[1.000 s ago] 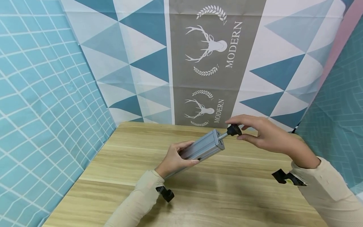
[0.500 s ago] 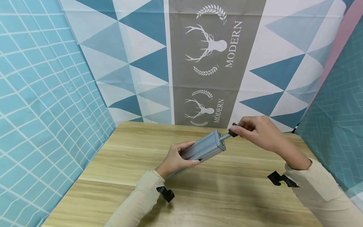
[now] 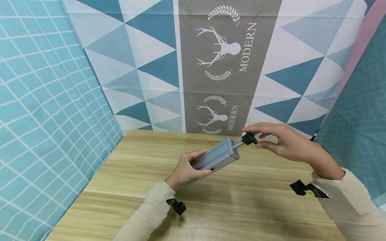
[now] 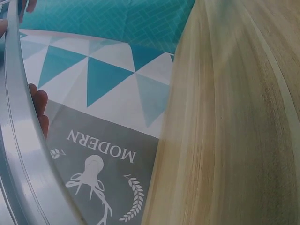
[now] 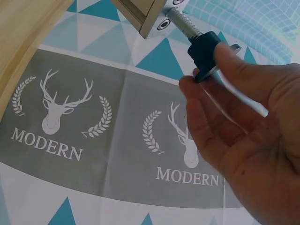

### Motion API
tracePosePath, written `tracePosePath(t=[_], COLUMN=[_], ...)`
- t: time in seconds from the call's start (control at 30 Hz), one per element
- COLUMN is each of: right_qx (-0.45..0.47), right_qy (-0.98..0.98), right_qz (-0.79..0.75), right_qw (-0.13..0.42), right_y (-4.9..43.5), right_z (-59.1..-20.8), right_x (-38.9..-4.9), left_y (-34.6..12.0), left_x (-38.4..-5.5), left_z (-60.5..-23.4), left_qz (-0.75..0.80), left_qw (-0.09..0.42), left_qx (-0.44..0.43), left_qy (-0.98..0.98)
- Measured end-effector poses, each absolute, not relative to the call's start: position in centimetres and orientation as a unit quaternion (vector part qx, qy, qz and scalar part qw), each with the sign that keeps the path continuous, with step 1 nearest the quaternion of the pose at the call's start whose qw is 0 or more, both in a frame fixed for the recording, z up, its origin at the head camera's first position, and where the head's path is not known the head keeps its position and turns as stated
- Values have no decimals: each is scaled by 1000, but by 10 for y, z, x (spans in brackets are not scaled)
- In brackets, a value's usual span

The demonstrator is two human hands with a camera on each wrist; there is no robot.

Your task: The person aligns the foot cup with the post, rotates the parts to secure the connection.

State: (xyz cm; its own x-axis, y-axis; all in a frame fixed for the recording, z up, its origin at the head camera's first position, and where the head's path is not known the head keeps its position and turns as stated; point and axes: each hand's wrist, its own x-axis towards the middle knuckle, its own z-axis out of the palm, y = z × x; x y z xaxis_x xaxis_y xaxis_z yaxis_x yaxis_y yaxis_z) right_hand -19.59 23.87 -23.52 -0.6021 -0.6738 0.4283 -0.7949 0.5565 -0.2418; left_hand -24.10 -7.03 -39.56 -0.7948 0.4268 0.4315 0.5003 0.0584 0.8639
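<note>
My left hand (image 3: 188, 169) grips a silver aluminium profile bar (image 3: 215, 155) round its middle, holding it tilted above the table. In the left wrist view the bar's long side (image 4: 28, 154) runs down the left edge, with fingertips (image 4: 40, 108) showing past it. A threaded rod (image 5: 183, 23) sticks out of the bar's upper end, between screw heads set in the end face. On the rod sits a black levelling foot (image 3: 249, 138) with a flange. My right hand (image 3: 286, 142) pinches this foot between thumb and fingertips; the right wrist view shows the thumb against its flange.
The wooden table (image 3: 120, 187) lies under both hands. Behind it hangs a patterned cloth (image 3: 156, 67) with deer prints, and a blue tiled-pattern sheet (image 3: 45, 100) covers the left side. Black camera mounts (image 3: 176, 206) sit on both wrists.
Half a second ago the right hand was turned over the black foot with fingers curled in; now it is rotated back, fingers extended as a second ago. The left hand and bar stay put.
</note>
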Motion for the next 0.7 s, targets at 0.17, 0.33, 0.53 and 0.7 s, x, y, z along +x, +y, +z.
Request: tracePosePath(t=[0.17, 0.33, 0.53, 0.7], right_qx=[305, 255, 315, 413], right_qy=[-918, -929, -916, -884], right_qz=[218, 239, 224, 191], right_qw=[131, 120, 103, 107], right_y=[232, 226, 230, 233], right_z=[-237, -237, -233, -231], right_x=[-192, -189, -190, -193], left_y=[-71, -71, -72, -73], left_x=[-240, -239, -240, -242], left_z=[-395, -396, -395, -395], left_qz=[-607, -606, -608, -612], left_qw=[26, 21, 25, 30], left_qx=[-321, -320, -310, -304], left_qy=[-727, -728, -730, -729])
